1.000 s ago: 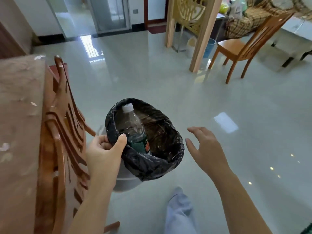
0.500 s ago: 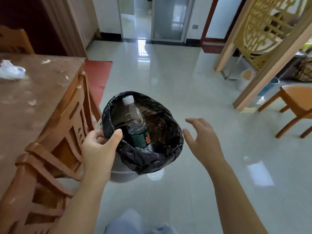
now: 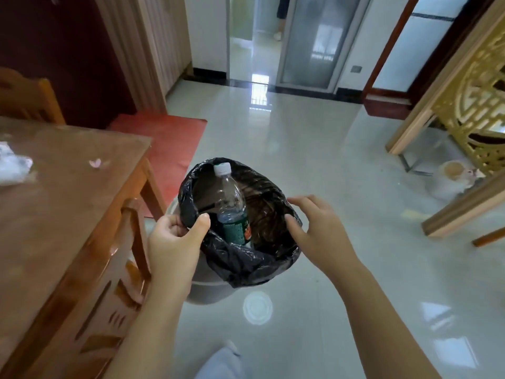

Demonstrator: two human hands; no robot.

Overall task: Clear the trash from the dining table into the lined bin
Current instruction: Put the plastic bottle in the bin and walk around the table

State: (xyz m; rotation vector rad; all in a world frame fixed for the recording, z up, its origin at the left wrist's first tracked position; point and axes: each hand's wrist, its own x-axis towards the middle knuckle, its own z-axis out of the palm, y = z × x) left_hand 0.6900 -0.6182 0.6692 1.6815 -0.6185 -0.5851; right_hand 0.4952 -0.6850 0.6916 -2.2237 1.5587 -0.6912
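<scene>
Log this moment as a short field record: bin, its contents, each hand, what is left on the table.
bin: pale bin on the floor by the table corner, black liner folded over its rim
contents: plastic bottle, capped, green label, standing upright inside
left hand: pinching the liner at the near-left rim
right hand: open, fingers spread at the right rim; contact unclear
table: crumpled white wrapper at left edge, small pale scrap near the corner

No text can be read: the green label (image 3: 237,230) on the plastic bottle (image 3: 229,195) standing in the bin carries printing too blurred to make out.
</scene>
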